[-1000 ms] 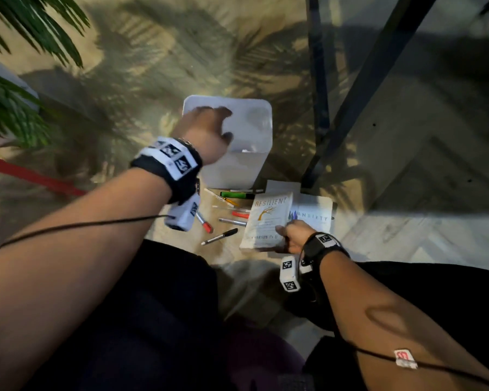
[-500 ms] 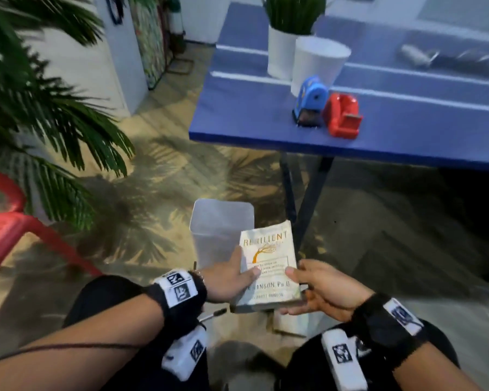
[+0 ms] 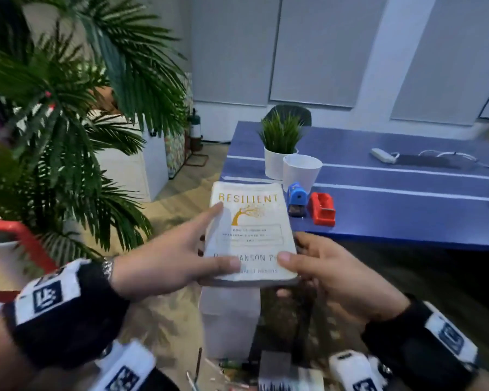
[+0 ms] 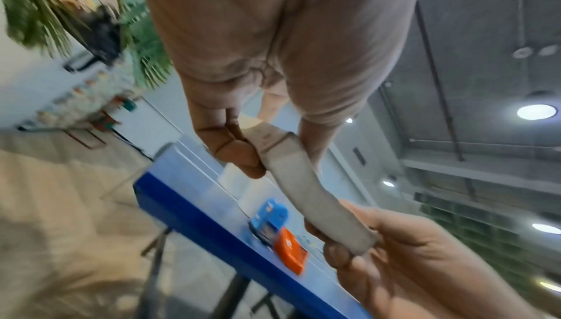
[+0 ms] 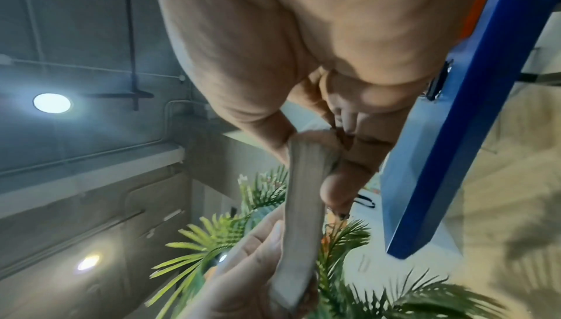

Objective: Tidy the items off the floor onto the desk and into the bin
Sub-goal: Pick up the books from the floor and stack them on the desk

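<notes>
White paperback book (image 3: 253, 232) titled "Resilient" held in the air just before the blue desk (image 3: 407, 210), left hand (image 3: 164, 266) and right hand (image 3: 331, 275) each pinching a near corner, thumbs on top

Pretty standard office room: pale grey panelled walls (image 3: 316, 49), herringbone wood floor (image 3: 178, 198), a big palm (image 3: 54, 114) by a white cabinet (image 3: 141, 165), a red chair frame (image 3: 26, 235), round ceiling lights (image 4: 536, 111) glowing overhead.
</notes>
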Motion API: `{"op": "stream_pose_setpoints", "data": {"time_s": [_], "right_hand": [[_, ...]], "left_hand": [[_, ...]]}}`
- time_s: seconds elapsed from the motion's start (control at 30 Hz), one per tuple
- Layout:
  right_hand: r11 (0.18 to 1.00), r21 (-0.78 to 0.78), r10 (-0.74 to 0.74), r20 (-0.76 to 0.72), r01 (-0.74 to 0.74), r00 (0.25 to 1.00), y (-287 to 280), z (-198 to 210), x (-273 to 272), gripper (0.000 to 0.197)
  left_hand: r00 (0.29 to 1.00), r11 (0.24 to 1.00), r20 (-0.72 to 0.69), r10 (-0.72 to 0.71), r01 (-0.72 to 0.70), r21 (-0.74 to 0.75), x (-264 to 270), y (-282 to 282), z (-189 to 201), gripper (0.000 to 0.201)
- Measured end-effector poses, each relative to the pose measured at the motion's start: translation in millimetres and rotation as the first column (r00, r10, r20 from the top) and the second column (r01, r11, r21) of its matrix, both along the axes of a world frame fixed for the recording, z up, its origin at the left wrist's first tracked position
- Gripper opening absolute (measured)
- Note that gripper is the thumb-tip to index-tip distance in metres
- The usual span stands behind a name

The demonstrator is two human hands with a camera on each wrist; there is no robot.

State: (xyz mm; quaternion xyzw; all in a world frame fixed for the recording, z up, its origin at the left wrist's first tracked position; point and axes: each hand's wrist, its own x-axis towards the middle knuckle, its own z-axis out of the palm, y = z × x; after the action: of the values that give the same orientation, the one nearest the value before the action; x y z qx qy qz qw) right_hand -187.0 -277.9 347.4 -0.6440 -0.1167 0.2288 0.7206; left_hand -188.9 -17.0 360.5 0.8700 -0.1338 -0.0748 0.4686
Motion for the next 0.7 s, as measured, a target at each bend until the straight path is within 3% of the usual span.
{"op": "stream_pose_setpoints", "data": {"time_s": [0.1, 0.23, 0.3, 0.37, 0.43, 0.47, 0.5, 0.57, 0.7], "right_hand": [[0.982, -0.100, -0.153, 0.101, 0.163, 0.983, 23.1, 16.7, 56.4, 0.029], [0.899, -0.328, -0.242, 0.179, 0.290, 0.953, 41.6, 9.0, 118.1, 0.015], [0.842, -0.470, -0.183, 0.210, 0.264, 0.960, 41.3, -2.4, 137.6, 0.008], [0.705, -0.639, -0.121, 0.319, 0.308, 0.940, 38.7, -8.5, 138.9, 0.009], [0.475, -0.772, 0.049, 0.503, 0.423, 0.863, 34.5, -10.9, 131.5, 0.043], [0.403, -0.780, 0.120, 0.563, 0.478, 0.818, 33.9, -12.3, 127.2, 0.055], [0.370, -0.774, 0.156, 0.598, 0.514, 0.786, 33.0, -15.1, 124.9, 0.058], [0.321, -0.772, 0.216, 0.624, 0.549, 0.751, 34.8, -21.6, 129.5, 0.048], [0.253, -0.793, 0.234, 0.606, 0.554, 0.760, 41.0, -23.5, 146.3, 0.035]], "left_hand": [[0.985, 0.984, 0.133, 0.107, -0.124, 0.129, 66.1, 1.6, 14.8, 0.090], [0.981, 0.956, 0.123, 0.149, -0.175, 0.235, 134.4, -8.9, 8.1, 0.066], [0.974, 0.899, 0.177, 0.141, -0.201, 0.389, 145.2, -16.4, -2.4, 0.059], [0.968, 0.839, 0.220, 0.120, -0.217, 0.499, 143.9, -21.4, -14.8, 0.061], [0.957, 0.788, 0.279, 0.081, -0.232, 0.570, 138.8, -23.3, -27.9, 0.062], [0.950, 0.767, 0.303, 0.068, -0.244, 0.593, 136.6, -23.4, -33.1, 0.059], [0.942, 0.756, 0.328, 0.065, -0.262, 0.600, 136.0, -23.3, -36.7, 0.055], [0.921, 0.755, 0.377, 0.098, -0.316, 0.575, 139.3, -22.8, -39.1, 0.044], [0.904, 0.745, 0.391, 0.172, -0.379, 0.549, 149.7, -25.5, -34.1, 0.032]]}}
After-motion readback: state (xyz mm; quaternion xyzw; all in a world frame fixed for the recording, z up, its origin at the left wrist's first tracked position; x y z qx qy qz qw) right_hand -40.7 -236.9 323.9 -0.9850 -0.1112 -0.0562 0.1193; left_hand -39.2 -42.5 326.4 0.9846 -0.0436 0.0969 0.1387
